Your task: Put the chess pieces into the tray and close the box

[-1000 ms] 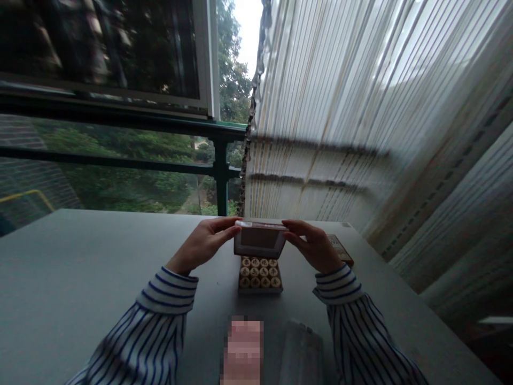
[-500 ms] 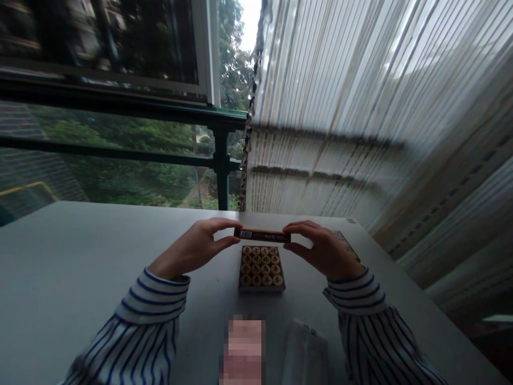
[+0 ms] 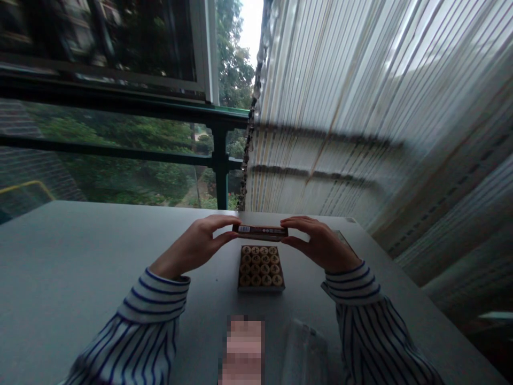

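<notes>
A flat dark brown box lid (image 3: pixel 260 231) is held level between my hands, with a barcode and small print on the side facing me. My left hand (image 3: pixel 196 243) pinches its left end between thumb and fingers. At the opposite end, my right hand (image 3: pixel 320 243) grips it the same way. Below and a little nearer to me, apart from the lid, an open box (image 3: pixel 261 289) rests on the table. Rows of round wooden Chinese chess pieces (image 3: pixel 261 266) fill it, with dark characters on their tops.
The white table (image 3: pixel 100 256) reaches to a window with a green railing (image 3: pixel 220 171). Clear plastic packaging (image 3: pixel 305 353) lies at the near side, beside a pixelated patch. A flat item (image 3: pixel 345 240) is partly hidden behind my right hand. A string curtain (image 3: pixel 320 107) hangs at the right.
The lid and both hands have risen very slightly and shifted a touch to the left. My grip on both ends is unchanged, and the box of pieces stays in place.
</notes>
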### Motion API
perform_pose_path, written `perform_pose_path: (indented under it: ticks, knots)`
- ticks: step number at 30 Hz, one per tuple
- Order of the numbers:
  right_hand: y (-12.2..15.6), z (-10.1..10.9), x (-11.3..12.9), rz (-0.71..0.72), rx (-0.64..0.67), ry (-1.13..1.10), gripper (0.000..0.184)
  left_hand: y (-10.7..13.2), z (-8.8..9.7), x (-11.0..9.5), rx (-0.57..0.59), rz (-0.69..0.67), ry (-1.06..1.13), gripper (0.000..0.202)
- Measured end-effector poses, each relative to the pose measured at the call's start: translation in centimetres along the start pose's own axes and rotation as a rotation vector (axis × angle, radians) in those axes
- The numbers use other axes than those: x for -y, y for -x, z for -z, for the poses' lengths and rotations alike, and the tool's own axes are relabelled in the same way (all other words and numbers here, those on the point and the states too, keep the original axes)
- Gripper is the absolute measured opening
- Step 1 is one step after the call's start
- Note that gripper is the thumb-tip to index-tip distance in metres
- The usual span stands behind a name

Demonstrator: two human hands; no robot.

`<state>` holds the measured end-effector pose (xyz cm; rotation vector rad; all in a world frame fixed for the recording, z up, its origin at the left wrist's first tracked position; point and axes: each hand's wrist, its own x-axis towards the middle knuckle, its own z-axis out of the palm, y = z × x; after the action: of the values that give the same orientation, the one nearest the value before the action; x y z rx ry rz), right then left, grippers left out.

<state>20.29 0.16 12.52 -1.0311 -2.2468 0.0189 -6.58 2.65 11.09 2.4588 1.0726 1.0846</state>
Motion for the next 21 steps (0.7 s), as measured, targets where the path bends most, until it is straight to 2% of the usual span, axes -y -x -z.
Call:
perform_pose_path:
  ticks: [6,12,21]
  knots:
    - [0.5,-0.8,-1.1,-0.014,0.042,-0.010,0.030,0.0,-0.7,0.4,0.017,0.009,0.019,0.032]
    - [0.8,-0.2,-1.2,-0.069,0.092,0.064,0.029,-0.1,-1.5,0.2,0.028,0.036,0.009,0.031]
    - [1.0,-0.1,-1.4,-0.075,0.084,0.115,0.027,-0.3,-2.2,-0.1,0.031,0.061,-0.014,0.031]
